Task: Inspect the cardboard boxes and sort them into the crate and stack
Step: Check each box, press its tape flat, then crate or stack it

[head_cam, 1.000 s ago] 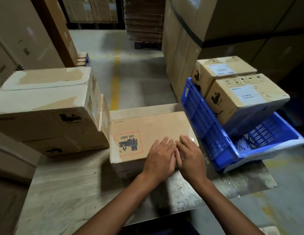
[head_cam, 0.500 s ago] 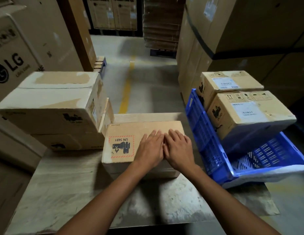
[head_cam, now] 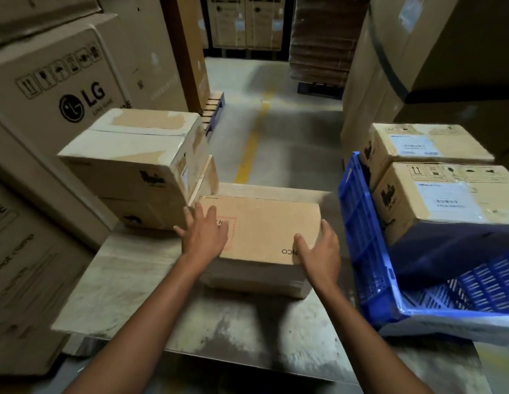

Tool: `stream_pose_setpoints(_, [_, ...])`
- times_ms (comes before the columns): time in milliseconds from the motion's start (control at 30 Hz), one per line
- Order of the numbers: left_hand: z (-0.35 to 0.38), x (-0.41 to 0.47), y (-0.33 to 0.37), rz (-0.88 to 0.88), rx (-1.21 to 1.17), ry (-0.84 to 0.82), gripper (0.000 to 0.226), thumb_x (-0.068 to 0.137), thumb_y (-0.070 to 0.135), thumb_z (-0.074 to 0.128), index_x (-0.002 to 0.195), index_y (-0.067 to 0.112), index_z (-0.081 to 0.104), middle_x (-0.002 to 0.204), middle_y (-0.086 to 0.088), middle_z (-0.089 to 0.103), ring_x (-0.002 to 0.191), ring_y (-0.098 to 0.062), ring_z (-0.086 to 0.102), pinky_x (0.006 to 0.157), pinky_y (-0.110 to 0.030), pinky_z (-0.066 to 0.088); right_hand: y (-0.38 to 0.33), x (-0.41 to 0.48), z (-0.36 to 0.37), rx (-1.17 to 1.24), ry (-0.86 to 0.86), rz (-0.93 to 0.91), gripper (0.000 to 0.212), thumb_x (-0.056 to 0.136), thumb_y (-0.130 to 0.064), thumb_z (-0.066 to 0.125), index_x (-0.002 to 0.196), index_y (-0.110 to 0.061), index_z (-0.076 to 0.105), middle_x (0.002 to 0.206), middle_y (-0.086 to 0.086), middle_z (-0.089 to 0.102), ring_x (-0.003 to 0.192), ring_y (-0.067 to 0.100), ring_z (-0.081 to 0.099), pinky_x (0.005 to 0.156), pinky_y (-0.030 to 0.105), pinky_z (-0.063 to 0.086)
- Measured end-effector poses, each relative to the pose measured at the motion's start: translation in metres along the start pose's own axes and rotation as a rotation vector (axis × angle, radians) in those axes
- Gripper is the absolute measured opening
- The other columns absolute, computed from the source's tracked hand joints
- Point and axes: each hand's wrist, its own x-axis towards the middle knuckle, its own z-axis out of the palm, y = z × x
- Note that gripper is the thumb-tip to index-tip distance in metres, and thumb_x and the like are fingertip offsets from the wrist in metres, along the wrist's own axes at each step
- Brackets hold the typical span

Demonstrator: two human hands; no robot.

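Note:
A flat cardboard box (head_cam: pixel 264 228) with a red-dashed label lies on the worn table (head_cam: pixel 151 305) in front of me. My left hand (head_cam: pixel 203 233) rests on its left end with fingers spread and straight, covering part of the label. My right hand (head_cam: pixel 318 248) grips the box's right near corner, thumb on top and fingers round the side. A stack of two cardboard boxes (head_cam: pixel 139 166) stands on the table's left. At the right a blue plastic crate (head_cam: pixel 361 245) sits tilted, holding two labelled boxes (head_cam: pixel 446 200).
Large cartons, one marked LG (head_cam: pixel 62 89), wall in the left side. Tall wrapped cartons (head_cam: pixel 418 66) rise behind the crate. An aisle with a yellow floor line (head_cam: pixel 251 143) runs ahead, with pallets of stock at its far end.
My hands, which lay together on the middle of the box top, have moved apart to its left end and right corner. The view has shifted back and up.

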Motion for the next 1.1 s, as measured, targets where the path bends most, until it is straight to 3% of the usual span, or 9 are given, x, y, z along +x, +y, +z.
stream_pose_setpoints(100, [0.004,0.001,-0.009,-0.099,-0.134,-0.055,0.063,0.099,0.048,0.044,0.154,0.023,0.024,0.164,-0.010,0.008,0.141,-0.046,0.024,0.110,-0.062,0.032,0.005,-0.002,-0.004,0.299,-0.151,0.224,0.060,0.077,-0.052,0.068,0.131,-0.033,0.049,0.118,0.001,0.068,0.104,0.024,0.067,0.091,0.051,0.056])
stream_pose_setpoints(233, [0.009,-0.002,0.004,-0.159,-0.239,-0.007,0.061,0.099,0.048,0.044,0.152,0.024,0.029,0.162,-0.010,0.015,0.138,-0.046,0.029,0.109,-0.059,0.034,-0.009,0.009,-0.026,0.336,-0.172,0.198,0.040,0.079,-0.038,0.067,0.117,-0.030,0.057,0.103,-0.001,0.070,0.090,0.018,0.069,0.077,0.043,0.060])
stream_pose_setpoints(433, [0.036,-0.011,0.033,-0.266,-0.541,0.001,0.062,0.101,0.048,0.040,0.156,0.027,0.020,0.161,-0.010,0.018,0.139,-0.043,0.030,0.112,-0.054,0.033,-0.072,0.054,-0.079,-0.059,-0.078,-0.140,0.051,0.085,-0.048,0.066,0.131,-0.029,0.058,0.106,-0.002,0.070,0.099,0.022,0.065,0.085,0.044,0.055])
stream_pose_setpoints(600, [0.067,-0.040,0.051,-0.387,-0.692,-0.098,0.063,0.105,0.045,0.032,0.158,0.019,0.013,0.164,-0.016,0.007,0.145,-0.041,0.020,0.114,-0.048,0.023,-0.116,0.058,-0.088,-0.386,-0.029,-0.443,0.041,0.090,-0.047,0.064,0.120,-0.020,0.065,0.110,0.005,0.071,0.103,0.028,0.064,0.079,0.039,0.051])
stream_pose_setpoints(700, [0.044,-0.037,0.046,-0.251,-0.695,0.053,0.066,0.102,0.047,0.039,0.157,0.019,0.017,0.165,-0.009,0.003,0.149,-0.035,0.012,0.118,-0.052,0.021,-0.116,0.047,-0.080,-0.336,-0.077,-0.545,0.044,0.091,-0.048,0.065,0.126,-0.021,0.065,0.118,0.004,0.071,0.108,0.028,0.063,0.087,0.041,0.051])
stream_pose_setpoints(833, [-0.029,-0.023,0.061,0.004,-0.936,0.270,0.058,0.102,0.052,0.039,0.152,0.025,0.030,0.153,0.000,0.038,0.138,-0.018,0.039,0.112,-0.044,0.036,-0.107,0.025,-0.061,0.027,-0.130,-0.623,0.042,0.091,-0.054,0.059,0.111,-0.023,0.077,0.118,-0.001,0.073,0.112,0.019,0.065,0.098,0.045,0.050])
stream_pose_setpoints(967, [-0.062,-0.018,0.071,0.036,-1.101,0.018,0.029,0.101,0.043,0.049,0.125,0.030,0.058,0.128,0.002,0.059,0.110,-0.014,0.057,0.091,-0.033,0.047,-0.090,0.010,-0.046,0.255,-0.041,-0.309,0.057,0.090,-0.059,0.054,0.132,-0.023,0.064,0.154,0.009,0.043,0.142,0.026,0.040,0.114,0.051,0.036])
stream_pose_setpoints(1033, [-0.056,-0.025,0.071,0.055,-1.067,0.005,0.026,0.100,0.032,0.056,0.123,0.025,0.063,0.126,0.001,0.062,0.110,-0.014,0.058,0.098,-0.037,0.050,-0.083,0.010,-0.047,0.374,-0.129,-0.160,0.075,0.078,-0.071,0.051,0.138,-0.026,0.057,0.150,0.007,0.048,0.134,0.025,0.050,0.103,0.055,0.048])
stream_pose_setpoints(1100, [-0.049,-0.031,0.071,0.058,-1.018,0.043,0.036,0.098,0.022,0.058,0.133,0.018,0.060,0.132,0.003,0.059,0.117,-0.013,0.054,0.106,-0.041,0.046,-0.075,0.014,-0.050,0.422,-0.155,-0.165,0.071,0.076,-0.065,0.054,0.135,-0.026,0.061,0.148,0.005,0.051,0.131,0.024,0.054,0.097,0.057,0.051])
